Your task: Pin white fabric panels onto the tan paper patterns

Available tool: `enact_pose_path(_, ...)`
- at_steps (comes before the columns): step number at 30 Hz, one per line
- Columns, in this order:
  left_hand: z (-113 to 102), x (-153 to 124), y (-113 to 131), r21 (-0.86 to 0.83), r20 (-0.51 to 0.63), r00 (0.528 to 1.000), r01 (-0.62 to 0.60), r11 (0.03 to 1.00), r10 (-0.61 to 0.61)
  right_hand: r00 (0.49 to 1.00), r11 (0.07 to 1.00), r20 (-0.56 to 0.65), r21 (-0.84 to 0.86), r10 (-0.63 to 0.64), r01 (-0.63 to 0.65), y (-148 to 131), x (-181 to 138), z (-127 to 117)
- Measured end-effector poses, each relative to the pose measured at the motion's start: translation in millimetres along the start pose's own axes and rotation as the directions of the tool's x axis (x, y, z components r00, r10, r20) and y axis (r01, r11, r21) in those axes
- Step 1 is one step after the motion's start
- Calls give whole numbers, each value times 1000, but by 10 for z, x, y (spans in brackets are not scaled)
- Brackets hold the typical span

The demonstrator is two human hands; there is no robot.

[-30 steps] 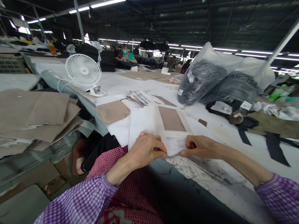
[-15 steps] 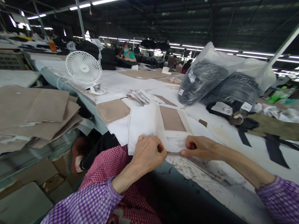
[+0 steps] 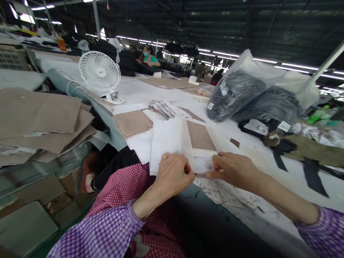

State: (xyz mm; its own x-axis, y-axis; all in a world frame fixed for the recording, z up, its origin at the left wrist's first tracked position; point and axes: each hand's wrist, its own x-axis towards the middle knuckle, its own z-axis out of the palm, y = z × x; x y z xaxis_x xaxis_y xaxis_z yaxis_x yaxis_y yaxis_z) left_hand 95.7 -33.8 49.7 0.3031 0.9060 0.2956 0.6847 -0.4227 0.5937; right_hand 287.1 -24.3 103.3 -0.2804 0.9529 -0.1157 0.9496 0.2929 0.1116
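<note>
My left hand (image 3: 173, 175) is curled and pinches the near edge of a white sheet (image 3: 166, 141) lying at the table's front edge. My right hand (image 3: 233, 169) is closed on the same white piece a little to the right, fingers pressed on its corner. A brown rectangular fabric piece (image 3: 201, 135) sits framed in the white piece just beyond my hands. Both sleeves are purple checked.
A small white fan (image 3: 99, 71) stands at the left of the long white table (image 3: 245, 203). Brown cut pieces (image 3: 21, 121) are stacked at the left. Plastic bags of dark fabric (image 3: 257, 95) and dark strips (image 3: 311, 174) lie at the right. A person (image 3: 147, 56) sits far back.
My left hand has shifted slightly right along the sheet's edge, closer to my right hand. The view has tilted a little; the pieces on the table stay put.
</note>
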Motion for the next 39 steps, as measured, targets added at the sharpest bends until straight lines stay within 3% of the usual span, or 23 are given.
enact_pose_path(2,-8,4,-4,1,13,1000,-7,1000,7,994,991,9,89,-105,104,-15,27,-10)
enact_pose_path(4,-13,8,-9,6,15,1000,-12,1000,12,975,938,82,301,-206,173,15,74,10)
enact_pose_path(7,-12,11,-15,13,5,1000,-7,1000,7,944,803,175,582,-279,129,80,135,62)
enact_pose_path(9,-9,12,-19,14,3,1000,-6,1000,6,952,779,197,623,-235,64,93,164,91)
enact_pose_path(14,-4,17,-30,13,6,1000,-6,1000,6,965,836,248,545,-84,-67,33,242,98)
enact_pose_path(18,-6,23,-38,3,12,1000,-2,1000,2,960,916,264,401,-91,-23,-60,273,15)
enact_pose_path(23,-18,21,-31,1,12,1000,-1,1000,1,994,996,67,-1,-86,86,-271,242,-122)
enact_pose_path(25,-23,13,-32,-5,11,1000,-8,1000,8,994,995,51,-10,-101,101,-284,257,-130)
enact_pose_path(28,-30,-3,-47,-17,6,1000,-22,1000,22,973,960,172,262,-151,102,-110,287,-98)
enact_pose_path(30,-34,-10,-59,-21,0,1000,-27,999,27,960,852,206,520,-189,56,106,267,-83)
enact_pose_path(32,-30,-9,-55,-26,-7,1000,-29,999,29,981,708,143,706,-132,-8,321,201,-88)
enact_pose_path(34,-4,2,-19,-35,-7,999,-32,999,31,998,638,65,769,-4,-47,456,105,-103)
enact_pose_path(36,51,22,56,-37,1,999,-41,998,41,998,662,22,747,52,-51,468,14,-107)
enact_pose_path(39,166,54,196,-3,18,996,-89,996,89,986,647,35,758,-161,78,326,-52,-55)
